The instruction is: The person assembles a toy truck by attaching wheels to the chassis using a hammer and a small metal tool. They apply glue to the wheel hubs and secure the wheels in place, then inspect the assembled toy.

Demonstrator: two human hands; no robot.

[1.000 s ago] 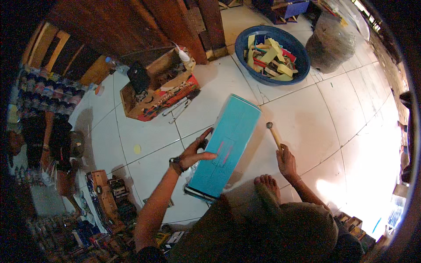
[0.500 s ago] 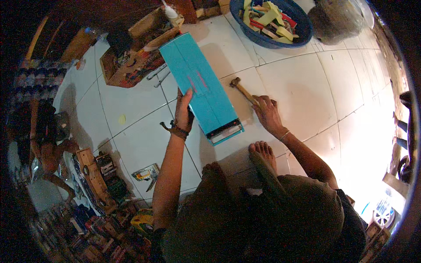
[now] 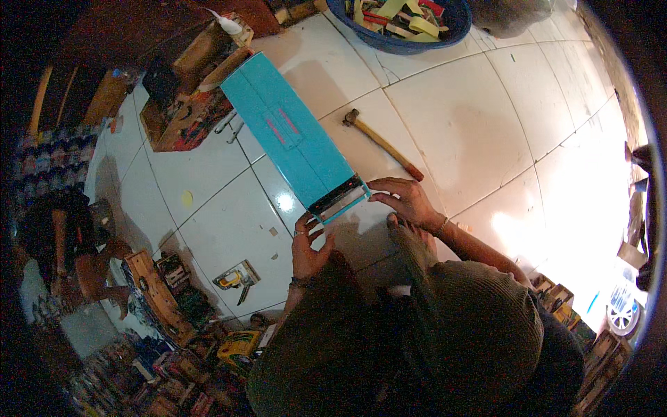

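A long turquoise box (image 3: 278, 125) with pink markings lies on the tiled floor in front of me. Its near end has a dark strip and a turquoise rim around a pale opening. My left hand (image 3: 310, 251) is at the near left corner, fingertips touching the rim, thumb held apart. At the near right corner, my right hand (image 3: 408, 203) has its thumb and forefinger closed on the rim. A hammer (image 3: 383, 146) with a wooden handle and reddish butt lies on the floor right of the box, touched by neither hand.
A blue basin (image 3: 403, 46) of yellow and red scraps stands at the far side. Beyond the box sits an open wooden box (image 3: 177, 125), with a white-nozzled bottle (image 3: 228, 25) nearby. Another person (image 3: 66, 243) sits at left, near a wooden piece (image 3: 154, 295). My bare foot (image 3: 413, 233) is close.
My right hand has let go of the hammer, leaving it on the floor, and moved to the box's near right corner. My left hand has shifted from the box's side to its near left corner.
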